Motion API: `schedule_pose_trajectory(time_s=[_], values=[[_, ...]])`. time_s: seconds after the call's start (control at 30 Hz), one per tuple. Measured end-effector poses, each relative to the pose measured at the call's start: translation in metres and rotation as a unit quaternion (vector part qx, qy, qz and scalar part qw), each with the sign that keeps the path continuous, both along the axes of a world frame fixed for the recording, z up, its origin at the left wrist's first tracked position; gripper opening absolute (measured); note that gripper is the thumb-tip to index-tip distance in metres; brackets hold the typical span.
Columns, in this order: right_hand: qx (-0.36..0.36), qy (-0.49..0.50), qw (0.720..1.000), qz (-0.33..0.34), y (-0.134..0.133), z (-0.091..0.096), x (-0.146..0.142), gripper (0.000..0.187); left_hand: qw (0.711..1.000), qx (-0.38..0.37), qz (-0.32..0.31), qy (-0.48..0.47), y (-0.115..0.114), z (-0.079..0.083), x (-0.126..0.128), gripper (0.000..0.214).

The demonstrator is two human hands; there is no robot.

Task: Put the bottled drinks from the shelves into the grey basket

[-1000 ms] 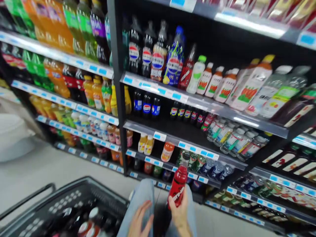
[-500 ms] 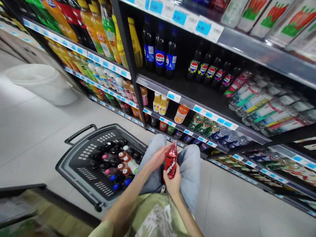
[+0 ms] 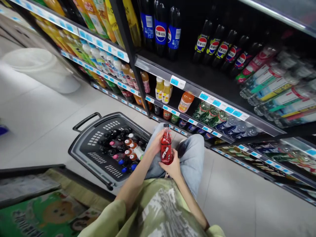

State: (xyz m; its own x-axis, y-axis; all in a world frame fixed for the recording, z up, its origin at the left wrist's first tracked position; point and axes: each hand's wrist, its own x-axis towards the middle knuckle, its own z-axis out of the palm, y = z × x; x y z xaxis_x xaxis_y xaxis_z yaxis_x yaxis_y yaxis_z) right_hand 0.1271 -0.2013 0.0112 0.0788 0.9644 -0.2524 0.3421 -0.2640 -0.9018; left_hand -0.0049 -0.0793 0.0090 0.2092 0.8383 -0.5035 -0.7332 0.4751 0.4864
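Note:
A small red drink bottle (image 3: 166,149) with a dark cap stands upright above my knees. My left hand (image 3: 155,144) wraps around its upper part from the left. My right hand (image 3: 172,166) cups its base from below and the right. Both hands are closed on it. To the left on the floor lies a dark grey shopping basket (image 3: 87,144) filled with several bottles lying cap-up.
Black store shelves (image 3: 192,89) with blue price tags run across the top and right, stocked with cola, juice and water bottles. A white tub (image 3: 41,69) stands on the pale tiled floor at the left. A low black rack with green packaging (image 3: 37,210) fills the lower left.
The view has tilted downward from the shelves to my lap. My left hand has closed on the red bottle, which both hands now hold upright.

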Motion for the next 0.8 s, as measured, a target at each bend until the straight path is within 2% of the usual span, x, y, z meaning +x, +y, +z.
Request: schedule_pose_trajectory(time_s=[0.2, 0.37, 0.53, 0.63, 0.8], values=[[0.005, 0.01, 1.0, -0.01, -0.002, -0.002, -0.001, 0.09, 1.0, -0.011, -0.003, 0.0, 0.0, 0.005, 0.002, 0.048], [0.041, 0.01, 0.999, -0.022, -0.001, -0.001, 0.002, 0.08, 1.0, -0.01, 0.011, -0.017, 0.0, 0.006, 0.001, 0.048], [0.009, 0.152, 0.987, -0.057, 0.0, -0.006, 0.002, 0.082, 0.998, -0.038, 0.016, -0.046, 0.003, 0.005, 0.0, 0.04], [-0.019, 0.231, 0.97, -0.074, 0.002, -0.008, 0.002, 0.082, 0.994, -0.065, 0.055, -0.068, 0.004, 0.006, -0.001, 0.028], [-0.089, 0.355, 0.926, -0.092, 0.006, -0.005, 0.003, 0.062, 0.991, -0.068, 0.087, -0.078, 0.005, 0.015, -0.001, 0.026]])
